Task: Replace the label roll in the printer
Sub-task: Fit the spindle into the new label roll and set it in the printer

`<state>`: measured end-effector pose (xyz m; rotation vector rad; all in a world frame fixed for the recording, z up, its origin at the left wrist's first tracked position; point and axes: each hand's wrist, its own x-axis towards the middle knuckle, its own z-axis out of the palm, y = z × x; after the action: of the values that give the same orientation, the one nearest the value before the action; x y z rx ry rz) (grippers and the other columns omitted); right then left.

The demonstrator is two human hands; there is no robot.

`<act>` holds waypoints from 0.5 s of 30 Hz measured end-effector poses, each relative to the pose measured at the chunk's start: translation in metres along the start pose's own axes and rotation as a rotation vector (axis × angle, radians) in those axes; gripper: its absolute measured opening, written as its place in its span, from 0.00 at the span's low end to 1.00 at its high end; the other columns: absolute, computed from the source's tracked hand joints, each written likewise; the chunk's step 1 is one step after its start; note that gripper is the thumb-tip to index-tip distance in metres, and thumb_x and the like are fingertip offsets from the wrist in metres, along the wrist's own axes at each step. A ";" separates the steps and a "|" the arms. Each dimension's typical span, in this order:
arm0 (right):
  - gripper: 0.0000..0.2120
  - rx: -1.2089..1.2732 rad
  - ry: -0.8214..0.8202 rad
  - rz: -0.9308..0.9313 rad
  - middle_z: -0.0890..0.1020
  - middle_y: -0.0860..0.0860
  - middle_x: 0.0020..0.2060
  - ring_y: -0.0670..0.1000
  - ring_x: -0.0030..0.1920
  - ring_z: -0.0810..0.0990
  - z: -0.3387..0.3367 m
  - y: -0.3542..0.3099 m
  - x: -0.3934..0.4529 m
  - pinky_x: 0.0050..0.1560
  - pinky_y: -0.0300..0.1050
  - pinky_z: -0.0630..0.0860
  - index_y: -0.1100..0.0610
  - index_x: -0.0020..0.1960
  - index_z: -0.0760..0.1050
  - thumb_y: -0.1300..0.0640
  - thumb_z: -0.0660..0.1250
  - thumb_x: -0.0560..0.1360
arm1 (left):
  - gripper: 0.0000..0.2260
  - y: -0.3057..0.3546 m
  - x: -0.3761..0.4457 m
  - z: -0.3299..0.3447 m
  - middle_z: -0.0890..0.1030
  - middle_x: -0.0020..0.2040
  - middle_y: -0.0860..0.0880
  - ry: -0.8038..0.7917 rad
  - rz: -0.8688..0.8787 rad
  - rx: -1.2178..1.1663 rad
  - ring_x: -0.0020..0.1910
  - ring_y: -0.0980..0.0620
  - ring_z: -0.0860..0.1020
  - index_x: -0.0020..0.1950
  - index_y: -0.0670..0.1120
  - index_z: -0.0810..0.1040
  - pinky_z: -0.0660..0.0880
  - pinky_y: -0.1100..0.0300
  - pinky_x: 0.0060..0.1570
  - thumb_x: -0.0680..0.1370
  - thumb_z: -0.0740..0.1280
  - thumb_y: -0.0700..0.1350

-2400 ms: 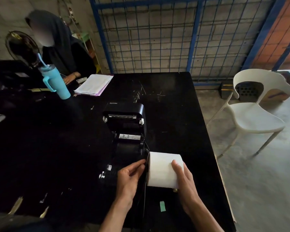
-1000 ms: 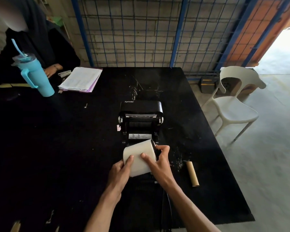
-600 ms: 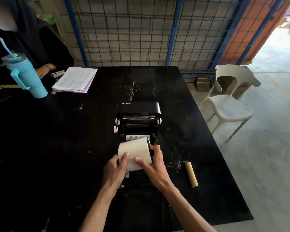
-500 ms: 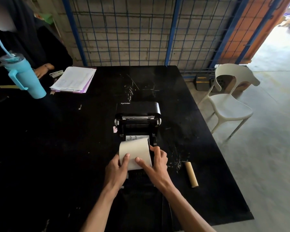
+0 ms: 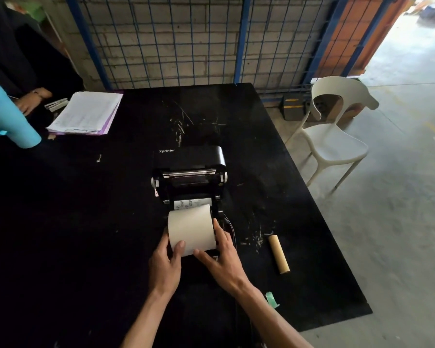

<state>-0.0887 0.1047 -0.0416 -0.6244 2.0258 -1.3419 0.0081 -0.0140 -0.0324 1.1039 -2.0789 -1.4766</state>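
Note:
A black Xprinter label printer (image 5: pixel 190 172) stands mid-table with its lid swung open toward the far side. A full white label roll (image 5: pixel 191 228) sits at the near end of the printer's open bay. My left hand (image 5: pixel 166 262) grips the roll's left end, thumb on its face. My right hand (image 5: pixel 222 259) holds the right end, fingers along the side. An empty brown cardboard core (image 5: pixel 278 253) lies on the table to the right of my hands.
On the black table (image 5: pixel 86 234) are a paper stack (image 5: pixel 86 113) at far left, a blue tumbler (image 5: pixel 8 119) and a small green scrap (image 5: pixel 271 299). Another person's hand (image 5: pixel 32 99) rests at far left. A white chair (image 5: pixel 334 136) stands beyond the right edge. Wire fencing runs behind.
The roll has come down a little, deeper into the printer's bay, with both hands still on it. Earlier it was carried in from the right side of the printer.

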 end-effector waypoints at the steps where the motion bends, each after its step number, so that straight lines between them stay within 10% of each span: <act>1: 0.44 -0.004 -0.008 -0.001 0.66 0.44 0.68 0.42 0.66 0.70 0.000 0.000 0.000 0.68 0.50 0.76 0.45 0.81 0.50 0.45 0.73 0.74 | 0.22 0.000 0.001 -0.001 0.80 0.56 0.52 0.011 0.000 0.002 0.55 0.53 0.78 0.73 0.48 0.68 0.74 0.68 0.47 0.79 0.64 0.48; 5: 0.45 -0.006 0.018 0.025 0.69 0.46 0.71 0.44 0.69 0.70 0.002 0.008 0.001 0.71 0.51 0.73 0.46 0.81 0.52 0.41 0.71 0.72 | 0.24 0.005 0.004 0.000 0.77 0.57 0.54 0.016 0.012 0.014 0.56 0.53 0.76 0.74 0.48 0.67 0.78 0.55 0.52 0.79 0.66 0.46; 10: 0.41 0.028 0.037 0.029 0.67 0.44 0.66 0.41 0.67 0.71 -0.003 0.017 -0.002 0.68 0.42 0.73 0.48 0.81 0.52 0.51 0.72 0.75 | 0.23 -0.003 0.004 0.010 0.73 0.63 0.56 0.023 0.012 0.009 0.62 0.58 0.72 0.73 0.45 0.69 0.69 0.68 0.55 0.78 0.67 0.46; 15: 0.41 -0.006 0.018 0.013 0.66 0.41 0.63 0.43 0.65 0.73 -0.005 0.018 0.006 0.65 0.40 0.75 0.49 0.81 0.54 0.53 0.73 0.75 | 0.22 -0.012 0.007 0.012 0.76 0.64 0.52 0.075 -0.024 0.002 0.62 0.54 0.74 0.71 0.46 0.72 0.75 0.57 0.58 0.77 0.68 0.47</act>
<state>-0.0972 0.1107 -0.0579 -0.6033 2.0453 -1.3386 0.0004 -0.0139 -0.0488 1.1707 -2.0237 -1.4217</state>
